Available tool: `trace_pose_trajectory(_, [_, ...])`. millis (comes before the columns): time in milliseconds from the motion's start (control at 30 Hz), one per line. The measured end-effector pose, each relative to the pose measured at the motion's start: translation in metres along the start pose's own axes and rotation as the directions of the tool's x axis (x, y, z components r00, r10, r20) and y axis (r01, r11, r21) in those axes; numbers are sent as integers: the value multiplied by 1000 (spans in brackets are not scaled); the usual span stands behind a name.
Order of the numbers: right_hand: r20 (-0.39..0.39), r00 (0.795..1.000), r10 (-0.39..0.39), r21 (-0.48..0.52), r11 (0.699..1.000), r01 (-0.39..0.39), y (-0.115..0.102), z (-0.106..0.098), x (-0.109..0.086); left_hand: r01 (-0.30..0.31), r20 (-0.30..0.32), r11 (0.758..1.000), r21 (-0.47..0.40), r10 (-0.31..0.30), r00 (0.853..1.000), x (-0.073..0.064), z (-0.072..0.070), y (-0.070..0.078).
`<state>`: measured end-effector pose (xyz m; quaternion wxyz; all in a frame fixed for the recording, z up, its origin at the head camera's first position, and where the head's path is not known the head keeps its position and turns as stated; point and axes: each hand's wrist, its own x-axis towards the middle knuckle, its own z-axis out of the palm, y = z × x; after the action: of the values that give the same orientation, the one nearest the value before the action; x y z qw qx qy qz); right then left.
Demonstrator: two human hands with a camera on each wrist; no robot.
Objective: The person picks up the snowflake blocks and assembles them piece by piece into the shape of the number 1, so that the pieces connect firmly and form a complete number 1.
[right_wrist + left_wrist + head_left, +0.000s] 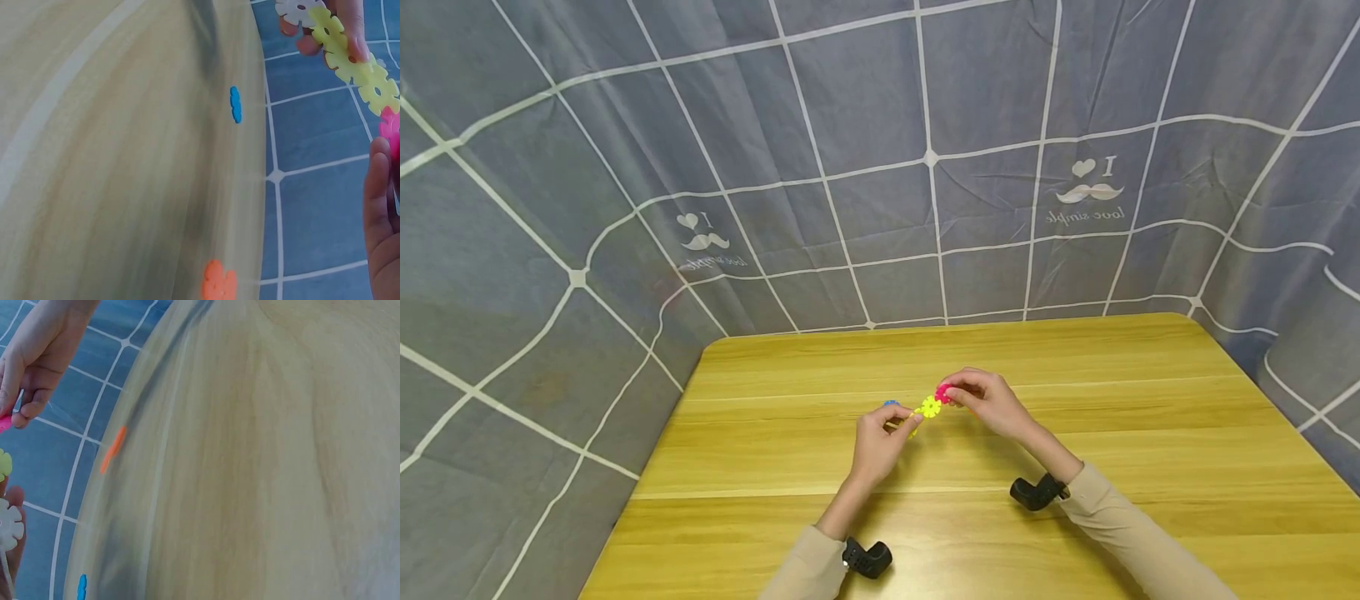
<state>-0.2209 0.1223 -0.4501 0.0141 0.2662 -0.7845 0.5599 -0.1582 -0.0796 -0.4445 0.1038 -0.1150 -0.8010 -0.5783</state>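
Above the table, both hands hold a chain of flower-shaped snowflake discs between them. My left hand [876, 446] pinches the chain at a yellow snowflake disc [344, 59], thumb over its face. A white snowflake disc [300, 9] is joined at that end, beyond the left fingers. My right hand [996, 406] pinches a pink snowflake disc [944, 393] at the other end, its edge meeting the last yellow snowflake disc [931, 407]. The right wrist view shows the pink disc partly cut off by the frame.
A blue snowflake disc [235, 105] lies on the wooden table [760, 467] behind the left hand. An orange snowflake disc [114, 450] also lies there, hidden in the head view. A grey curtain [880, 208] with white lines hangs beyond the table's far edge.
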Motion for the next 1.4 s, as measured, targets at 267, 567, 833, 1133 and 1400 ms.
trace_pose_trajectory(267, [-38,999,-11,6,1000,12,6,6,-1,-43,-64,999,3,43,997,0,6,-1])
trace_pose_trajectory(567, [-6,1000,25,-21,999,-25,11,4,1,-30,-73,999,37,33,997,1,7,3])
trace_pose_trajectory(833, [22,997,77,-14,997,-76,10,0,5,69,41,994,-83,-65,997,8,5,-14])
trace_pose_trajectory(1133, [23,997,79,-21,997,-79,6,0,7,55,86,985,-163,-42,995,11,8,-38])
trace_pose_trajectory(1400, [36,996,86,-6,996,-86,1,3,7,3,-14,999,-52,-4,1000,7,8,-19])
